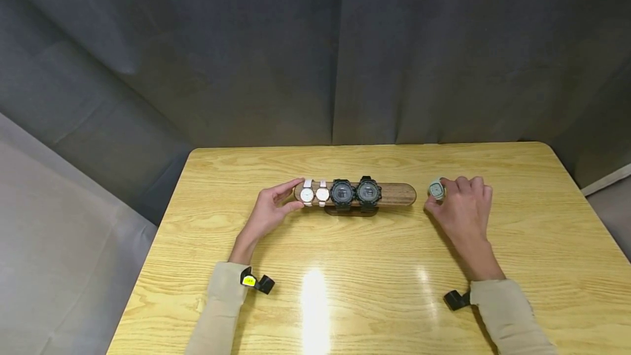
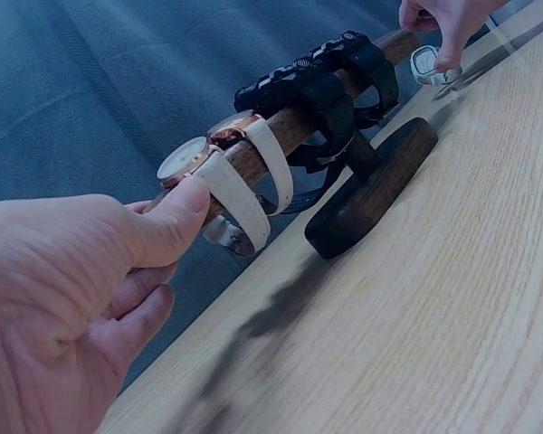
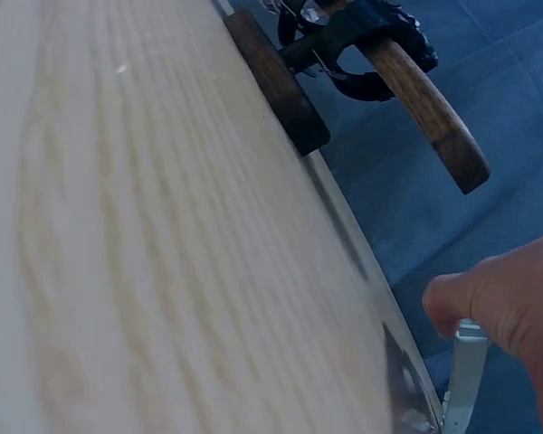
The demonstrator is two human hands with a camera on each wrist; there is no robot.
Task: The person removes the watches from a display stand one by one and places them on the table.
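A wooden watch stand (image 1: 400,194) has a round-ended bar on a dark base (image 2: 380,194). From left to right, its bar carries a white-strapped watch (image 1: 307,195), a second white-strapped watch (image 1: 322,194) and two bulky black watches (image 1: 368,193). My left hand (image 1: 268,208) holds the bar's left end, thumb against the first white watch's strap; its other fingers are partly hidden behind. Just off the bar's bare right end, my right hand (image 1: 465,210) pinches a pale green watch (image 1: 436,189) with a squarish face. Its band (image 3: 469,375) hangs below the thumb in the right wrist view.
The stand is near the back of a light wooden table (image 1: 374,273). A dark grey curtain (image 1: 276,70) hangs behind the table's far edge. Small black wrist cameras (image 1: 456,300) sit at both sleeves.
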